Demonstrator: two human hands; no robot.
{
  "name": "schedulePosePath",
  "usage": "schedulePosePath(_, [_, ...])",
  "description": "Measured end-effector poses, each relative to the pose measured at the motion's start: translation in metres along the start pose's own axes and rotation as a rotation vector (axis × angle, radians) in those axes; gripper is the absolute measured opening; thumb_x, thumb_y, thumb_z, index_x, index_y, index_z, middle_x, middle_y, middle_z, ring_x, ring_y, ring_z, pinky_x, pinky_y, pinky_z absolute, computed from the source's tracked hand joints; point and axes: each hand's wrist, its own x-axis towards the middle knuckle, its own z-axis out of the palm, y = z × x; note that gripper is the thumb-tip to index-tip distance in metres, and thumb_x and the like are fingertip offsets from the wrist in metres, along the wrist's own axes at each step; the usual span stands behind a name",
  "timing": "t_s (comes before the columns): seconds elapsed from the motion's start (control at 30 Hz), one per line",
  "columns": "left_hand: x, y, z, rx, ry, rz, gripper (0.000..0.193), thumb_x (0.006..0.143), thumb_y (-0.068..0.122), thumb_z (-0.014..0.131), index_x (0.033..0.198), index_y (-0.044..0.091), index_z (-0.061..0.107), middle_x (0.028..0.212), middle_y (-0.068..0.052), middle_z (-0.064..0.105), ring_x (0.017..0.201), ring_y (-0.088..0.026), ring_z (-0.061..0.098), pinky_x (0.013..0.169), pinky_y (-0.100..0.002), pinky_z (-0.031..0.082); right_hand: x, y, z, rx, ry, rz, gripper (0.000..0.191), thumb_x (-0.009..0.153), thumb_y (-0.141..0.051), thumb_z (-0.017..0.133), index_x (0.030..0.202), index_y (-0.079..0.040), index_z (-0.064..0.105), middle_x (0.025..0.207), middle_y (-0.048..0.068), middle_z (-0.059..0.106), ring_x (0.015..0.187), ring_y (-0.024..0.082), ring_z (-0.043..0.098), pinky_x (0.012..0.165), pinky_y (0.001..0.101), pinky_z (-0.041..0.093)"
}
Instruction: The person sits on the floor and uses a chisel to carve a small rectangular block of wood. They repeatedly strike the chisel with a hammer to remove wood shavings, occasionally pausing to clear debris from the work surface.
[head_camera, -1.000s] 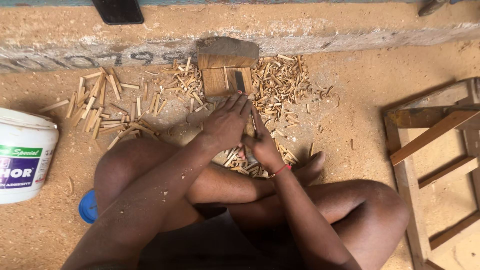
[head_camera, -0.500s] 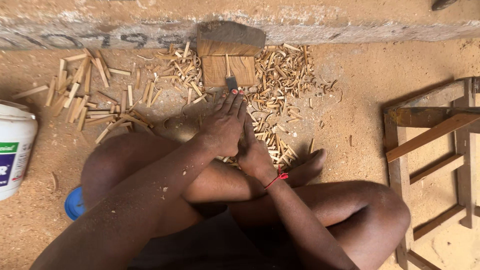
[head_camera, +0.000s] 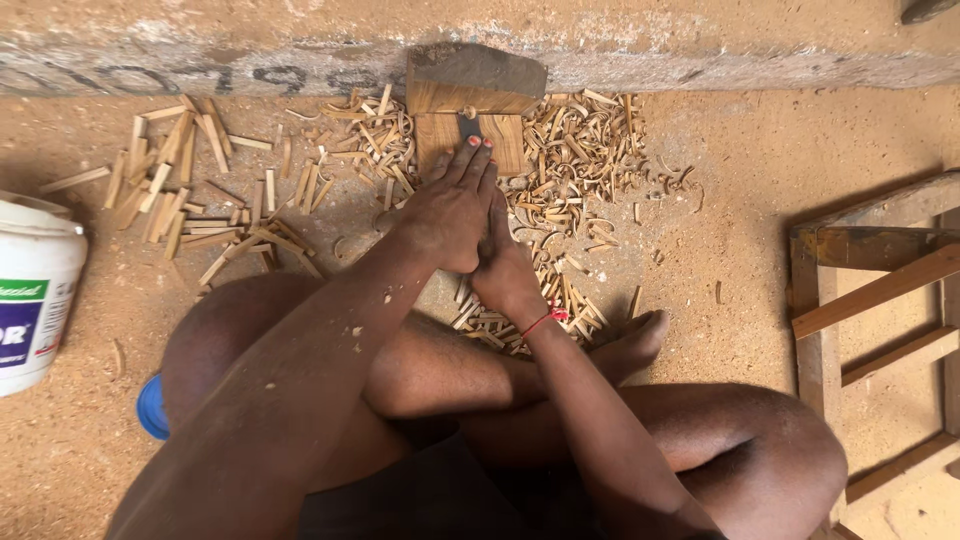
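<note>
Both hands (head_camera: 478, 235) now further forward, fingertips over wooden block (head_camera: 470, 125).

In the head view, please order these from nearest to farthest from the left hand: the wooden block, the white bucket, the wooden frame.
From the left hand:
1. Wooden block, just beyond the fingertips, against the wall.
2. White bucket, far to the left edge.
3. Wooden frame, far to the right edge, slightly farther.

An earthen-floored woodworking workshop: wood shavings (head_camera: 575, 150), cut sticks (head_camera: 170, 190), a wooden frame (head_camera: 880, 300).
</note>
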Motion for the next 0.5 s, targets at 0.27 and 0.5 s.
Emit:
schedulePosePath(0.27, [-0.002,-0.007,0.019,-0.263,0.362,-0.006,0.083,0.072,0.004,0.070,0.150,-0.003,0.041,0.158,-0.023,0.040,0.149,-0.035,0.034,0.124,-0.042,0.026,-0.013,-0.014,-0.007,0.513,-0.036,-0.021,0.099,0.086,0.003,0.061,0.168,-0.012,0.008,0.126,0.017,0.063,0.075,0.027,0.075,0.062,0.0388,0.061])
schedulePosePath(0.5, [0.022,-0.026,0.005,-0.695,0.575,-0.377,0.034,0.092,0.017,0.071,0.119,0.000,0.060,0.112,-0.018,0.073,0.105,-0.033,0.074,0.093,-0.043,0.059,-0.040,-0.033,-0.060,1.224,0.033,0.194,0.094,0.089,0.001,0.057,0.168,-0.025,0.012,0.084,0.006,0.061,0.056,0.015,0.058,0.045,0.0292,0.054])
